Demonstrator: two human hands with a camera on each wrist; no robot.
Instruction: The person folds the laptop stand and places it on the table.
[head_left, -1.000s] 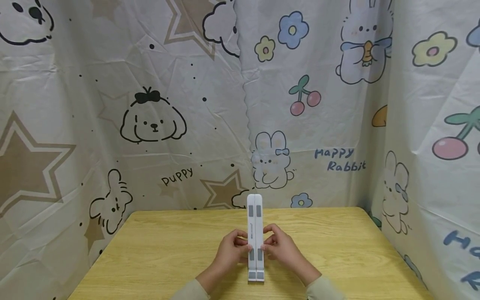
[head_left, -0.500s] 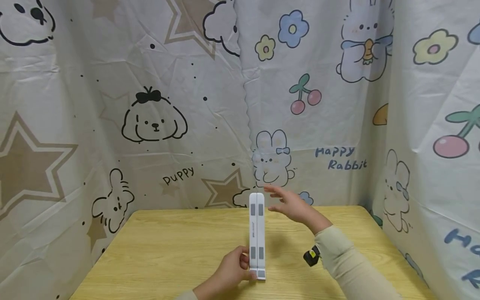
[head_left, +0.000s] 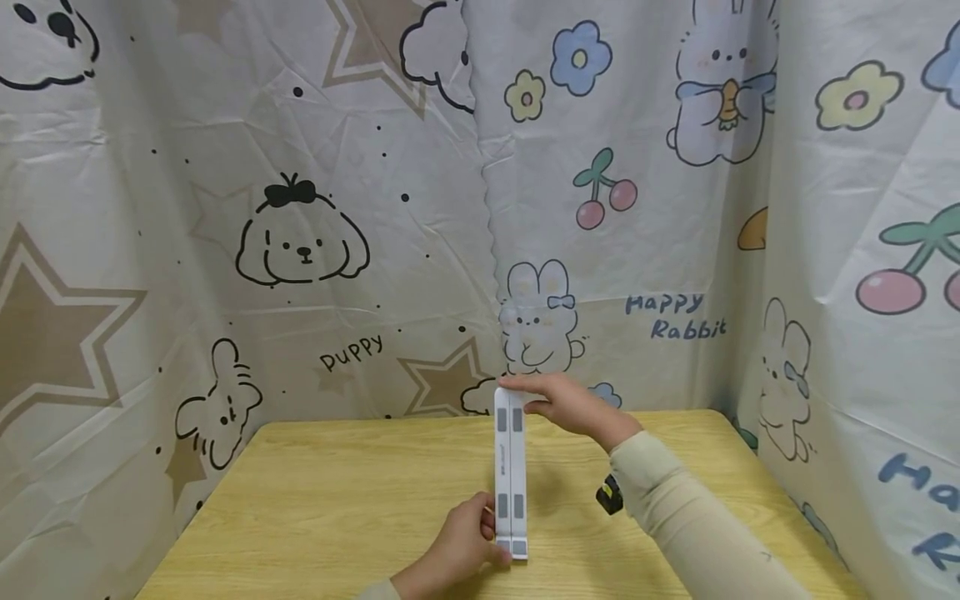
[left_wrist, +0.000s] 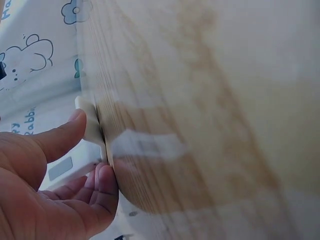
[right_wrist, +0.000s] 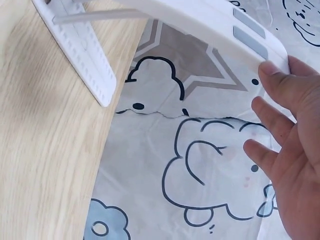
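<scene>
left hand (head_left: 457, 546) pinching folded white stand (head_left: 510, 467) near table's (head_left: 337, 500) front edge | right hand (head_left: 558, 404) fingers straight on top (light touch) | risk: tipping sideways if slipped

Right hand (head_left: 566, 404) has left the stand's (head_left: 510, 467) middle; now touches its top.

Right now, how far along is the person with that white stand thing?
Done: the white folding stand is propped up on the wooden table, its base strip down. In hand: the left hand pinches its near end, and the right hand touches its raised far end. Left: its two arms remain closed together, not spread.
</scene>
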